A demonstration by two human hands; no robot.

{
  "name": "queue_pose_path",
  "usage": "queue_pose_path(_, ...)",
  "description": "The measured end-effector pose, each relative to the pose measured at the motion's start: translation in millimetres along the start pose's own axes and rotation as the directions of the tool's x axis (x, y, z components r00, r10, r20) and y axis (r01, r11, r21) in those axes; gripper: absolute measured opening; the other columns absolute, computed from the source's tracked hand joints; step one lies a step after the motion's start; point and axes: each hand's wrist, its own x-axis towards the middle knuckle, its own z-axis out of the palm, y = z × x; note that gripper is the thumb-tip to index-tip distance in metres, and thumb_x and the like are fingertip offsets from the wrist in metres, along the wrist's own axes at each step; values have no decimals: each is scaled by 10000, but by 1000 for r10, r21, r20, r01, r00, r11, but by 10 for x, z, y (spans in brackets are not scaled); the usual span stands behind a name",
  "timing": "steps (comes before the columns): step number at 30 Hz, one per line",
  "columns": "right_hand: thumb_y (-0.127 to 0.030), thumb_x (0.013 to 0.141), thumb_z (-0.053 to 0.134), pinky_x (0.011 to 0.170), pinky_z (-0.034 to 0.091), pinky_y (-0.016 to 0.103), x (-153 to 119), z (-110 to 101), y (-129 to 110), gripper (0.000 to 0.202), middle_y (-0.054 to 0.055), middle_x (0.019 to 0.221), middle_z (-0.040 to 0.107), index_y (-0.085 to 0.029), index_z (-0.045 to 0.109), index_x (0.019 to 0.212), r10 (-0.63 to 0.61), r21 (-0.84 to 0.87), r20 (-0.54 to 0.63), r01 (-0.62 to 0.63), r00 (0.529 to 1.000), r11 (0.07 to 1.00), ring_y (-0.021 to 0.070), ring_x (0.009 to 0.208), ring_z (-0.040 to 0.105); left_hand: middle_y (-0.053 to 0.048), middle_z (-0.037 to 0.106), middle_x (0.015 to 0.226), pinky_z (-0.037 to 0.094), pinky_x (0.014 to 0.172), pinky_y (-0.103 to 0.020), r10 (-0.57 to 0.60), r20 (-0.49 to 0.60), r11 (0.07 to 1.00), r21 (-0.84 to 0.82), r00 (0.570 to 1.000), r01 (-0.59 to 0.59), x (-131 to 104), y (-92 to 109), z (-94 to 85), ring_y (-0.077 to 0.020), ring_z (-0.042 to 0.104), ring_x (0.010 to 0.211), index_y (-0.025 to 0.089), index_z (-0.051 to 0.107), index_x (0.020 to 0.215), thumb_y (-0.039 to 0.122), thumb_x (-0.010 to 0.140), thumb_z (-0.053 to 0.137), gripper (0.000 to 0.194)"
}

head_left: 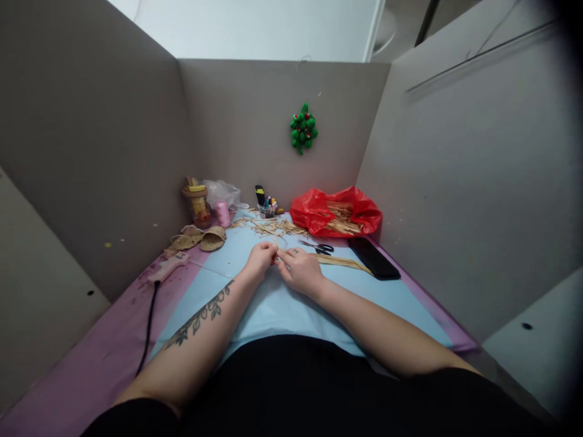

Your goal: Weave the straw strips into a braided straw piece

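With left hand (260, 257), apparently pinching thin straw strip (276, 240) between hands; with right hand (298, 267), curling fingers close in, can't tell exact grip. Probably working strip by fingertip; calls for steady pinch. Can't read brands, labels or writing on glue gun (168, 268), pink spool (223, 214), phone (374, 258).

Left hand (262, 258) and right hand (300, 267) meeting fingertip to fingertip, fingers pinched, forearms converging from either side, dark leafy tattoo behind the left wrist
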Motion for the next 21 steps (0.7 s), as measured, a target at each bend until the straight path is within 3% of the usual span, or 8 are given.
queue_pose_path(2,-284,873,403,758,392,298,20,-41,57,273,91,847,637,-182,651,924,49,141,-61,-40,997,989,198,843,545,47,444,463,307,450,-197,6,7,1000,28,1000,-7,-20,28,1,-54,379,414,150,461,560,282,655,546,183)
queue_pose_path(5,-293,847,445,734,412,290,88,-62,179,227,72,821,628,-170,634,813,251,381,-123,-187,960,905,176,798,556,34,477,486,319,463,-194,26,32,996,89,999,-29,-63,77,20,-61,406,432,149,466,569,279,677,526,180)
queue_pose_path(8,-317,737,583,660,440,282,155,-11,258,190,56,801,634,-161,595,845,416,625,56,-356,908,694,165,718,574,31,485,490,317,462,-192,65,82,985,153,995,-77,-83,87,36,-64,409,436,151,461,570,292,695,511,195)
queue_pose_path(10,-327,678,634,605,445,273,174,35,266,241,38,726,633,-157,577,839,420,724,220,-436,880,535,157,649,580,38,470,474,306,456,-190,98,114,974,194,989,-119,-80,71,37,-62,394,430,152,461,570,320,706,510,222)
queue_pose_path(12,-332,655,651,563,435,262,172,61,250,243,21,645,619,-152,580,801,412,752,291,-473,863,460,150,591,572,42,461,467,291,448,-189,117,135,962,233,984,-146,-74,54,33,-62,380,428,151,470,578,345,710,517,239)
queue_pose_path(14,-323,653,653,549,422,255,159,58,232,213,16,605,610,-148,605,763,427,737,261,-464,866,491,144,565,559,45,463,471,281,441,-188,112,141,955,260,984,-146,-77,50,28,-62,376,428,152,475,589,349,706,526,235)
queue_pose_path(18,-296,703,599,536,378,242,136,19,241,152,13,592,609,-156,658,702,406,643,128,-387,905,661,128,551,523,54,432,452,260,423,-188,91,150,948,289,984,-132,-99,77,28,-58,351,412,157,458,574,328,706,529,227)
queue_pose_path(21,-281,718,571,515,351,232,136,10,273,157,1,563,582,-156,653,672,382,607,112,-368,917,705,116,531,490,56,416,434,250,412,-187,83,172,947,294,982,-131,-104,92,24,-57,343,398,155,460,564,330,708,538,239)
